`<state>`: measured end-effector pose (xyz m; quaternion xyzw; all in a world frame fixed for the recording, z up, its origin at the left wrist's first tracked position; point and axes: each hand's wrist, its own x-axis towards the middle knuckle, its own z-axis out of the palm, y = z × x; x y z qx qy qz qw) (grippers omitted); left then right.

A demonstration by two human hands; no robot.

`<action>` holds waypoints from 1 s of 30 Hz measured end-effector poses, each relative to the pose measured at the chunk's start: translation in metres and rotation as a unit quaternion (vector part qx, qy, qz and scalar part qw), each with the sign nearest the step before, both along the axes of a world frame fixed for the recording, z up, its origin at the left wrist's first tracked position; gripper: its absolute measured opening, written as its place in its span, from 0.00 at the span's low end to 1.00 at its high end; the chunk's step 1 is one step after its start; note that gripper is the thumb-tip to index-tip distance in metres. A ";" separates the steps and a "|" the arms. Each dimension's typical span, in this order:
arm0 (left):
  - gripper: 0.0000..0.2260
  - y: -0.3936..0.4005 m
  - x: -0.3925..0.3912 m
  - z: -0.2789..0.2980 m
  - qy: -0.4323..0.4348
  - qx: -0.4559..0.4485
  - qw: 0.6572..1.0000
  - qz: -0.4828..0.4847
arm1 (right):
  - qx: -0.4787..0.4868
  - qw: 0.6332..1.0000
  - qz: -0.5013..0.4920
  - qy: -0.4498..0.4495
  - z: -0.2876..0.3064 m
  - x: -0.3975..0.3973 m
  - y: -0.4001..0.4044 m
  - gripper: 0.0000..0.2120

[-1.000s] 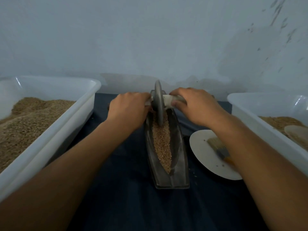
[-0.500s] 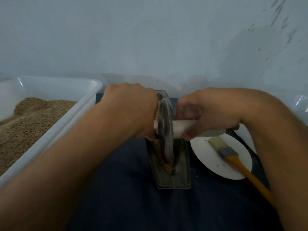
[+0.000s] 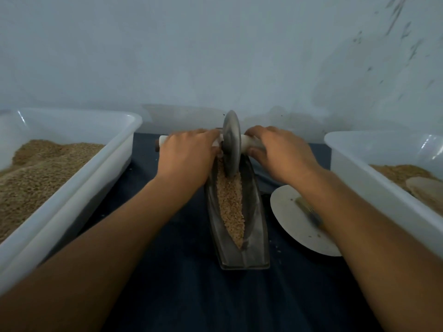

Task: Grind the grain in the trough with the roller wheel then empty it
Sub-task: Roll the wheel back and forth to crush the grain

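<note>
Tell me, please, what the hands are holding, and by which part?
The roller wheel, by its handle: the left hand grips one side, the right hand the other.

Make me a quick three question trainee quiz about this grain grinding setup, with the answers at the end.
1. True or false: the grey metal roller wheel sits at the far end of the dark metal trough.
2. What lies on the round white plate?
3. Which hand grips the white wheel handle: A left hand, B right hand, C both?

Key: 1 true; 2 a brush; 3 C.
</note>
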<state>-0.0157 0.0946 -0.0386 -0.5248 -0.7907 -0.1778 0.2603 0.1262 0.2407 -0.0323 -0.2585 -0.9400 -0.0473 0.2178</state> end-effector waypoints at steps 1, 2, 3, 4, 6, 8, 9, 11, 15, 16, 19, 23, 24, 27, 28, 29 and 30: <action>0.12 0.000 0.000 0.003 -0.017 -0.013 1.000 0.002 | -0.006 1.000 0.000 -0.002 0.001 0.000 0.000 0.16; 0.12 -0.001 0.000 0.006 -0.029 -0.030 0.999 0.007 | -0.015 1.000 0.000 -0.008 0.005 0.001 0.000 0.16; 0.11 -0.003 0.001 0.011 -0.038 -0.049 0.998 0.014 | -0.025 0.999 -0.001 -0.021 0.009 0.003 -0.001 0.17; 0.10 -0.005 0.002 0.016 -0.045 -0.069 0.996 0.021 | -0.037 0.998 -0.001 -0.041 0.015 0.005 -0.004 0.17; 0.08 -0.010 0.006 0.027 -0.044 -0.117 0.992 0.027 | -0.065 0.994 0.000 -0.093 0.030 0.011 -0.011 0.16; 0.09 -0.018 0.013 0.040 -0.013 -0.170 0.985 0.023 | -0.089 0.985 0.005 -0.150 0.046 0.018 -0.021 0.16; 0.09 -0.022 0.018 0.045 0.004 -0.191 0.981 0.019 | -0.104 0.979 0.012 -0.175 0.054 0.022 -0.027 0.15; 0.11 -0.033 0.029 0.055 0.034 -0.221 0.975 0.011 | -0.133 0.966 0.029 -0.220 0.067 0.031 -0.040 0.15; 0.16 -0.048 0.043 0.069 0.052 -0.245 0.968 -0.014 | -0.164 0.948 0.050 -0.268 0.083 0.043 -0.057 0.16; 0.17 -0.050 0.043 0.070 0.046 -0.249 0.967 -0.019 | -0.169 0.946 0.056 -0.270 0.084 0.044 -0.058 0.15; 0.17 -0.047 0.038 0.068 0.021 -0.257 0.966 -0.017 | -0.177 0.947 0.052 -0.264 0.080 0.041 -0.053 0.14; 0.07 -0.027 0.022 0.050 0.001 -0.219 0.976 0.005 | -0.144 0.964 0.050 -0.220 0.061 0.029 -0.030 0.06; 0.06 -0.020 0.017 0.043 -0.011 -0.205 0.979 0.010 | -0.131 0.970 0.047 -0.199 0.054 0.025 -0.024 0.04; 0.09 -0.005 0.009 0.021 -0.033 -0.150 0.988 0.010 | -0.093 0.990 0.015 -0.108 0.029 0.012 -0.009 0.11; 0.11 -0.001 0.007 0.015 -0.026 -0.124 0.992 0.000 | -0.072 0.994 0.004 -0.079 0.021 0.009 -0.007 0.13; 0.12 0.001 0.005 0.010 -0.018 -0.099 0.995 -0.014 | -0.051 0.997 -0.003 -0.057 0.015 0.006 -0.006 0.14; 0.14 0.001 0.004 0.006 -0.013 -0.077 0.997 -0.028 | -0.033 0.999 -0.005 -0.042 0.010 0.004 -0.005 0.14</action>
